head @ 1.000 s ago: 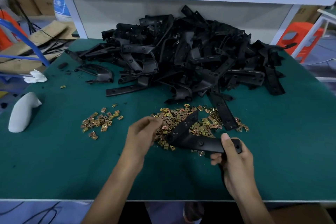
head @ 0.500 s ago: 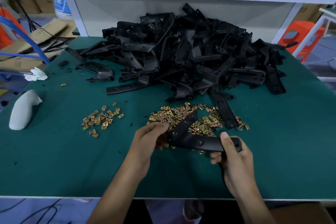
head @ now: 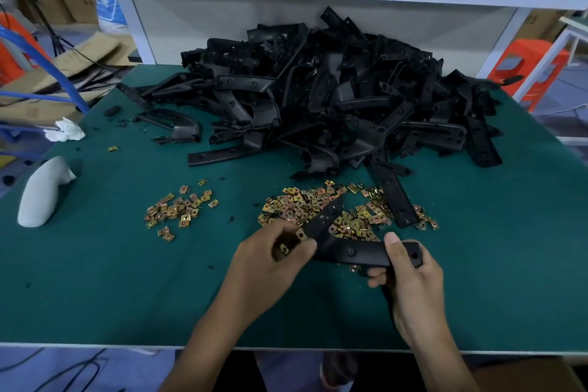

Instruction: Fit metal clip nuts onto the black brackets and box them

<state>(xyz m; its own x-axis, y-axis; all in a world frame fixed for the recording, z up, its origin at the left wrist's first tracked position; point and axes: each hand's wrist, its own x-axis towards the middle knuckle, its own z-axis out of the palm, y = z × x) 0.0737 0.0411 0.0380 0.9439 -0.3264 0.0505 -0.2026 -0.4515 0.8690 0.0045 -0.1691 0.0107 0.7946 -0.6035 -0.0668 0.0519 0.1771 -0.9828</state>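
Bracket (head: 350,252) in right hand (head: 412,291), clip nut (head: 283,247) in left hand (head: 270,266)

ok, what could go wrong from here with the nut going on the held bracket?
1. The left hand holds a small brass-coloured metal clip nut at the end of the angled black plastic bracket; it could seat crooked or slip into the loose pile of clip nuts below.
2. The right hand grips only the bracket's far end, so pushing may twist it.
3. A second nut seems tucked in the left fingers and may drop.
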